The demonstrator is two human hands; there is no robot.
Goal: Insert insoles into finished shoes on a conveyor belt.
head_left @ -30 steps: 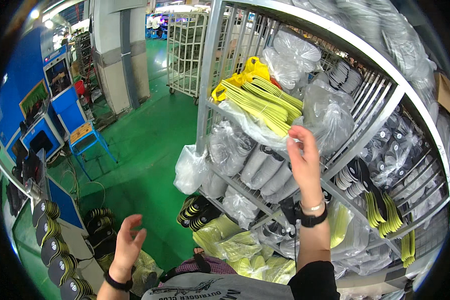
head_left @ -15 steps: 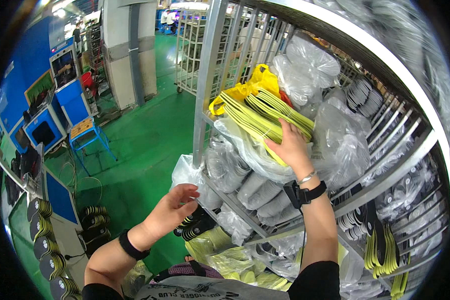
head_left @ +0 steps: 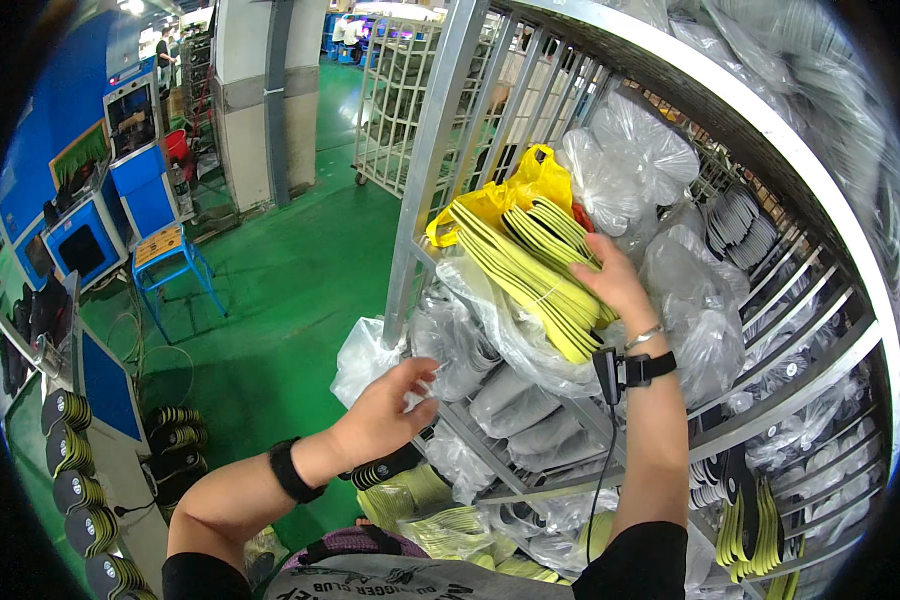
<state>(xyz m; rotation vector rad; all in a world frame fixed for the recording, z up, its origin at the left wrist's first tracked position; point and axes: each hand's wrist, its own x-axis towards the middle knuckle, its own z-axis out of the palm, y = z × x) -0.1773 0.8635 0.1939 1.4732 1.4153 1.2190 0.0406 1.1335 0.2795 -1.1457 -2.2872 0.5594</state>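
Observation:
Two bundles of black-and-yellow insoles lie on plastic bags in a metal cage cart. The near bundle (head_left: pixel 530 285) has a tie round it; the far bundle (head_left: pixel 548 222) lies beside it, partly covered by my right hand (head_left: pixel 618 285). That hand comes over the far bundle from the right, thumb on one side and fingers on the other, closed on it; its fingertips are partly hidden. My left hand (head_left: pixel 385 405) hangs in the air left of the cart's front rail, fingers loosely curled and apart, holding nothing. A yellow plastic bag (head_left: pixel 540 180) lies behind the bundles.
The cart's metal upright (head_left: pixel 425 180) and lower rail (head_left: pixel 490 450) stand between my hands. Clear bags of grey insoles (head_left: pixel 515 405) fill the cart. Left are a blue stool (head_left: pixel 170 260) and insole stacks (head_left: pixel 70 450). A second cage cart (head_left: pixel 395 110) stands farther off.
My view has shifted slightly, so the cart sits a little lower and farther right. My left hand has moved right, toward the cart's rail. My right hand stays at the insole bundles.

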